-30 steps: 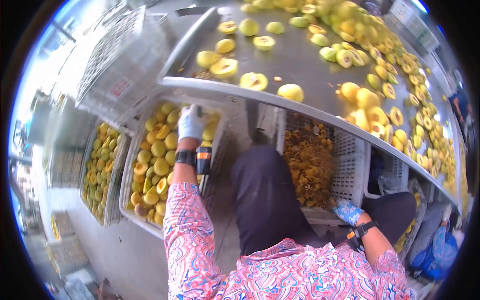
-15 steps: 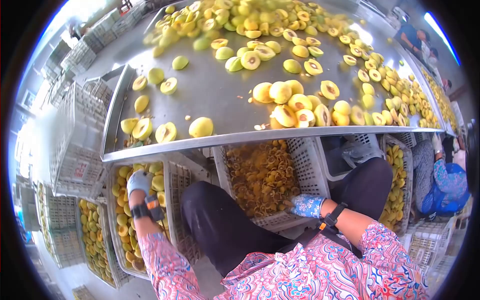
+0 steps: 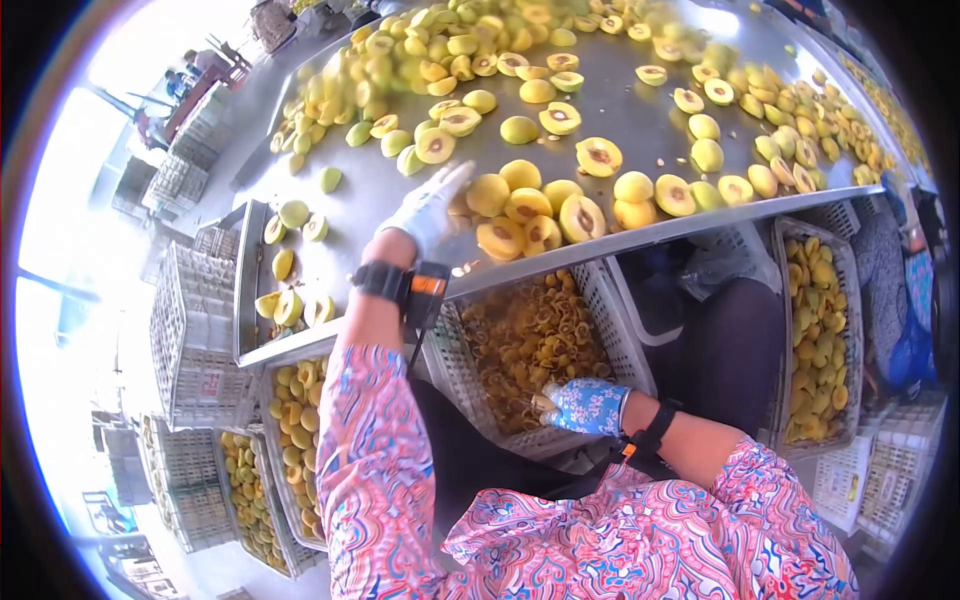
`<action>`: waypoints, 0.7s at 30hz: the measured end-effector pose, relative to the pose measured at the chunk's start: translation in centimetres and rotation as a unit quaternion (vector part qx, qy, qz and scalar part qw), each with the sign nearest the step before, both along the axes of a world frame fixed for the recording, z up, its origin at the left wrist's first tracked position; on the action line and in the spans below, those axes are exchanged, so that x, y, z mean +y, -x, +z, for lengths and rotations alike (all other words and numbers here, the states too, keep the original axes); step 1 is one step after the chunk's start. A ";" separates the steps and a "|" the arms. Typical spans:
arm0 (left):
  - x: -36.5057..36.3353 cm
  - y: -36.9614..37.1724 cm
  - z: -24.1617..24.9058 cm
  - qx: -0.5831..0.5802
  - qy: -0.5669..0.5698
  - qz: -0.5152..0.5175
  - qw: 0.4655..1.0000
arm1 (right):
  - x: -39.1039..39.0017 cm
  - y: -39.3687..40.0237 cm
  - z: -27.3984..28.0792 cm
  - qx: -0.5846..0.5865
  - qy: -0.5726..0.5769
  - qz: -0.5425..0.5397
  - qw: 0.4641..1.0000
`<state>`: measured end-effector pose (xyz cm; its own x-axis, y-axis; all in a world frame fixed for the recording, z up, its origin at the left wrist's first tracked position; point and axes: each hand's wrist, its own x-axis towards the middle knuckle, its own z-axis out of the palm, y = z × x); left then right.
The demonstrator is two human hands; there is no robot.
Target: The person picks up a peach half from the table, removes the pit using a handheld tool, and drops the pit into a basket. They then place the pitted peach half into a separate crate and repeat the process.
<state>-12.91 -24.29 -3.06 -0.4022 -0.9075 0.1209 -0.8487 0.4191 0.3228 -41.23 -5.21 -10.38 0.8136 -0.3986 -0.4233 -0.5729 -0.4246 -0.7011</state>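
My left hand (image 3: 430, 212), in a pale glove, reaches over the metal table (image 3: 365, 190) with its fingers stretched out. Its fingertips are beside a cluster of halved yellow, peach-like fruit (image 3: 525, 205); some halves show brown centres. No fruit is visible in this hand. Lower down, my right hand (image 3: 592, 407), in a blue flowered glove, is above the near side of a plastic crate (image 3: 625, 345). Curled yellow-brown fruit scraps (image 3: 535, 340) fill that crate. The right fingers are bent together, and whatever they hold is too small to make out.
A raised metal rim (image 3: 680, 215) runs along the table's near edge. A large heap of fruit (image 3: 450, 45) lies farther back. Crates of fruit halves stand at left (image 3: 296, 415) and right (image 3: 820, 340). Stacked crates (image 3: 200, 335) rise at far left. Another person (image 3: 915, 300) is at right.
My left hand has risen from the left fruit crate to above the table, near the cluster. My right hand has shifted slightly left over the scraps. The camera view has turned somewhat.
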 end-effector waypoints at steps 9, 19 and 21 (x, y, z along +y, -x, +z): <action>9.5 -1.2 3.9 0.543 -0.234 0.149 0.792 | -0.6 1.8 3.4 -0.141 0.021 -0.169 0.975; 19.7 8.7 0.0 0.781 -0.277 0.229 0.510 | 0.3 -1.1 5.3 -0.315 0.217 -0.240 0.892; 20.9 8.1 -1.0 0.768 -0.349 0.173 0.508 | 0.6 -1.2 5.1 -0.289 0.228 -0.238 0.899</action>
<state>-20.97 -3.43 -4.08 -0.1214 -0.9295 -0.3481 0.6455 -0.3404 0.6837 -40.03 -4.63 -5.25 0.5369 -0.7842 0.3111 -0.3606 -0.5467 -0.7557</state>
